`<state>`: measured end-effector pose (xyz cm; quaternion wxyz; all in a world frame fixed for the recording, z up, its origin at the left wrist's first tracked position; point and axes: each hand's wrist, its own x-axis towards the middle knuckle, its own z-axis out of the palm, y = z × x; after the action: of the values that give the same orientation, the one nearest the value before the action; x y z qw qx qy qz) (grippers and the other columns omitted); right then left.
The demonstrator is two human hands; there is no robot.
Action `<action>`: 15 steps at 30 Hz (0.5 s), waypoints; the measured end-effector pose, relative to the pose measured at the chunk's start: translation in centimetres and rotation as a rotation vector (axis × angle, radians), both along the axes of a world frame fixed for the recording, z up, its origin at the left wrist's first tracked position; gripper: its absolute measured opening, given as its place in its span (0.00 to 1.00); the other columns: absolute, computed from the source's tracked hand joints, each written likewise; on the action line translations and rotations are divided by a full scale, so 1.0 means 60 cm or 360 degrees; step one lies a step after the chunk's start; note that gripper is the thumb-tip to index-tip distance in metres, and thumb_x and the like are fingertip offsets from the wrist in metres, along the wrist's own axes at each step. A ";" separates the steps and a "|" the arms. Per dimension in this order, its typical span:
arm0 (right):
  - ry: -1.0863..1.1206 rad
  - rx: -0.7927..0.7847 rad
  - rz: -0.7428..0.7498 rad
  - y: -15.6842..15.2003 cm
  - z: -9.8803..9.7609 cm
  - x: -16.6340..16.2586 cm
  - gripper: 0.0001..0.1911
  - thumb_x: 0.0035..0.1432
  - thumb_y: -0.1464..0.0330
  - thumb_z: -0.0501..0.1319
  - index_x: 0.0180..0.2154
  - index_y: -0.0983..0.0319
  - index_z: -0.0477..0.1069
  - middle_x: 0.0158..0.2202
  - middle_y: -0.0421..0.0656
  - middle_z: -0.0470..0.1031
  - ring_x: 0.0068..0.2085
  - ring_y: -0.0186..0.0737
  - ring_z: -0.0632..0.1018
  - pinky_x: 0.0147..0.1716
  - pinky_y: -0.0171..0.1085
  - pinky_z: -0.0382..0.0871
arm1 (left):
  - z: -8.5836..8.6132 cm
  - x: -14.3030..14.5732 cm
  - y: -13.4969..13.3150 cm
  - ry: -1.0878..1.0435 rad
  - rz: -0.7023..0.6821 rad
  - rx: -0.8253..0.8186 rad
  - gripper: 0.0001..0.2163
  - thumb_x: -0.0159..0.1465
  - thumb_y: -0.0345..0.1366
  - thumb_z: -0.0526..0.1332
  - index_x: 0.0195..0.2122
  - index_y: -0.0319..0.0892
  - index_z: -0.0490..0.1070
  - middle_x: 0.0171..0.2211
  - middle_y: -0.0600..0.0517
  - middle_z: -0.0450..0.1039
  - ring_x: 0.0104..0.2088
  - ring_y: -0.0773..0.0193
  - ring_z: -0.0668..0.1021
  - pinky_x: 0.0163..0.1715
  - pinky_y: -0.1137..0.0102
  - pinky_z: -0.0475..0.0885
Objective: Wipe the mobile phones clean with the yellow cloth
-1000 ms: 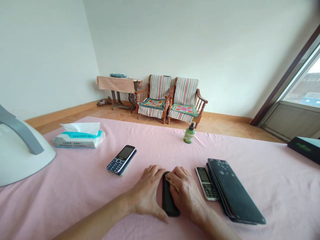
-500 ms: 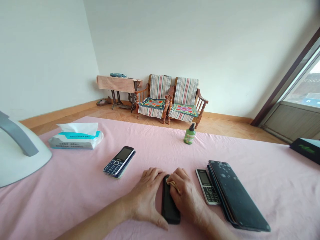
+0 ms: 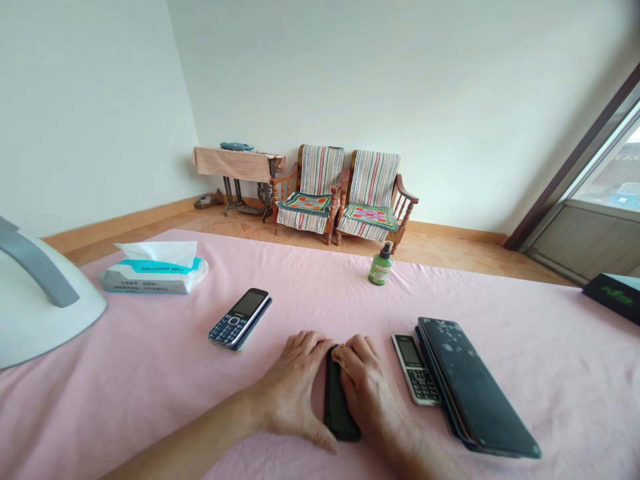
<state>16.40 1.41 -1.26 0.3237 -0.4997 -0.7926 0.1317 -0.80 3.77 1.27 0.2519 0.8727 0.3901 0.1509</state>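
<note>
A black phone [image 3: 336,407] lies face down on the pink tablecloth [image 3: 150,373] near me. My left hand [image 3: 293,393] rests flat along its left edge, fingers and thumb steadying it. My right hand [image 3: 367,390] lies over the phone's right side, fingers curled and pressing a small pale cloth [image 3: 340,351] against its top end. A blue keypad phone [image 3: 241,319] sits to the left. A slim silver keypad phone [image 3: 417,369] lies to the right, beside a stack of dark tablets [image 3: 473,387].
A tissue pack [image 3: 155,273] stands at the back left, a white domed appliance [image 3: 40,307] at the far left, a green spray bottle [image 3: 381,266] at the table's far edge, a black box [image 3: 615,297] at the right. Two armchairs [image 3: 345,197] stand by the wall.
My hands stay on the black phone; my right hand has shifted slightly on its top end. The view has moved a little.
</note>
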 end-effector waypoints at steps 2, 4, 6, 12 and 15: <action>0.0004 -0.0022 0.0029 0.000 0.003 0.000 0.16 0.54 0.85 0.50 0.36 0.62 0.69 0.36 0.46 0.66 0.39 0.44 0.67 0.39 0.41 0.66 | 0.000 0.000 0.000 -0.0001 0.0002 0.0007 0.45 0.33 0.53 0.72 0.53 0.44 0.60 0.49 0.45 0.61 0.49 0.47 0.65 0.53 0.52 0.60; 0.0027 -0.0041 0.0049 0.001 0.005 0.000 0.15 0.54 0.85 0.51 0.35 0.62 0.68 0.36 0.46 0.66 0.39 0.43 0.67 0.39 0.40 0.66 | 0.000 0.000 -0.001 0.0009 0.0007 0.0010 0.45 0.33 0.52 0.73 0.53 0.43 0.61 0.49 0.45 0.61 0.49 0.46 0.65 0.53 0.52 0.60; 0.0023 -0.0040 0.0032 0.002 0.003 -0.001 0.14 0.54 0.85 0.51 0.34 0.63 0.68 0.35 0.46 0.66 0.38 0.43 0.67 0.39 0.40 0.66 | 0.000 0.001 -0.001 0.0016 0.0009 0.0006 0.45 0.33 0.52 0.73 0.53 0.43 0.60 0.49 0.45 0.61 0.49 0.46 0.65 0.53 0.51 0.60; -0.0034 -0.0003 0.0010 0.001 -0.004 -0.004 0.17 0.55 0.85 0.50 0.39 0.63 0.69 0.37 0.47 0.67 0.39 0.44 0.67 0.39 0.41 0.66 | -0.003 0.001 0.001 -0.0027 -0.0006 0.0007 0.45 0.34 0.52 0.72 0.53 0.44 0.60 0.49 0.46 0.61 0.49 0.47 0.65 0.52 0.52 0.61; -0.0008 -0.0013 0.0013 0.001 -0.002 -0.004 0.15 0.55 0.84 0.51 0.36 0.63 0.69 0.36 0.46 0.67 0.38 0.44 0.67 0.38 0.41 0.67 | -0.004 0.000 0.001 -0.0028 0.0002 0.0004 0.44 0.34 0.53 0.72 0.53 0.45 0.60 0.49 0.46 0.61 0.48 0.47 0.65 0.52 0.52 0.60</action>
<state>16.15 1.45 -1.41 0.3191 -0.4982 -0.7949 0.1349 -0.81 3.82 1.00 0.2542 0.8714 0.3881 0.1593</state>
